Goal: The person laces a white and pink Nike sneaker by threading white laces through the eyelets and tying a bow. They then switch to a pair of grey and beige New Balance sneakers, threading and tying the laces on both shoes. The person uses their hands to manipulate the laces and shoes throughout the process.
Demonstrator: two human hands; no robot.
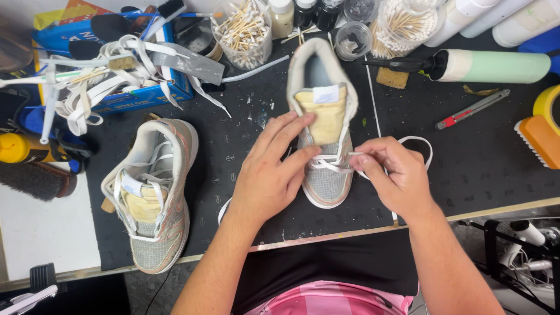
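A grey and pink sneaker [324,93] with a yellowed tongue lies on the black mat [466,157], toe toward me. My left hand [271,172] rests on its left side, fingers spread over the lower eyelets. My right hand [394,172] pinches the tip of a white shoelace [417,141] at the shoe's right eyelets; the lace loops out to the right behind that hand. A second, matching sneaker [153,195] lies to the left with its lace loosely threaded.
Jars of cotton swabs [242,29], bottles, a pale green bottle [496,65] and a red-tipped utility knife [471,109] crowd the back. Loose white laces lie on a blue box [140,96] at left. An orange brush [539,137] is at right, a dark brush [35,181] at left.
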